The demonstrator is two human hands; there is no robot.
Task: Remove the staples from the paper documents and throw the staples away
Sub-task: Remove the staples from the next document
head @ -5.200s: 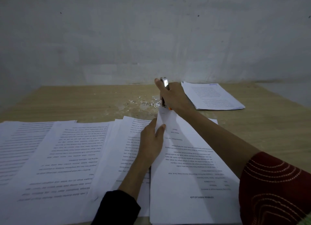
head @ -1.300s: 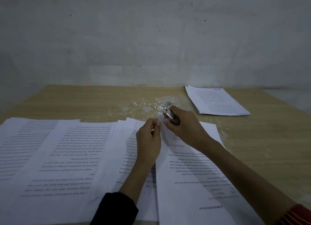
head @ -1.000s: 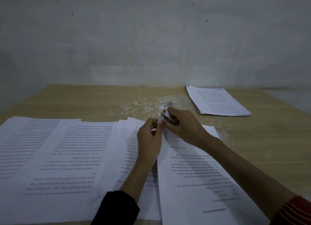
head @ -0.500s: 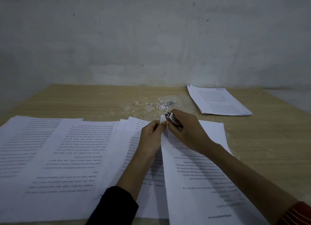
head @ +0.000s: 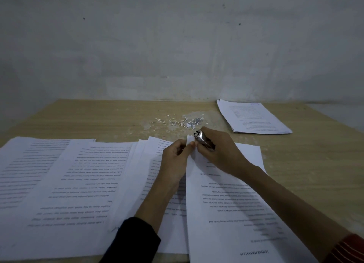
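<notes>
A printed document [head: 232, 207] lies upside down before me, its far left corner lifted off the table. My left hand [head: 175, 162] pinches that corner between thumb and fingers. My right hand [head: 220, 152] grips a shiny metal staple remover [head: 202, 139], whose tip sits at the raised corner. The staple itself is too small to see. A small heap of pulled staples and paper bits [head: 187, 122] lies on the wooden table [head: 307, 164] just beyond both hands.
Several printed documents [head: 65, 182] overlap across the left and near part of the table. A separate neat stack of papers [head: 252, 117] rests at the far right. A bare grey wall [head: 177, 46] rises behind the table's far edge.
Over five seconds my right hand came back from the staple heap to the document corner. In the last second both hands stayed at the corner, shifting only slightly.
</notes>
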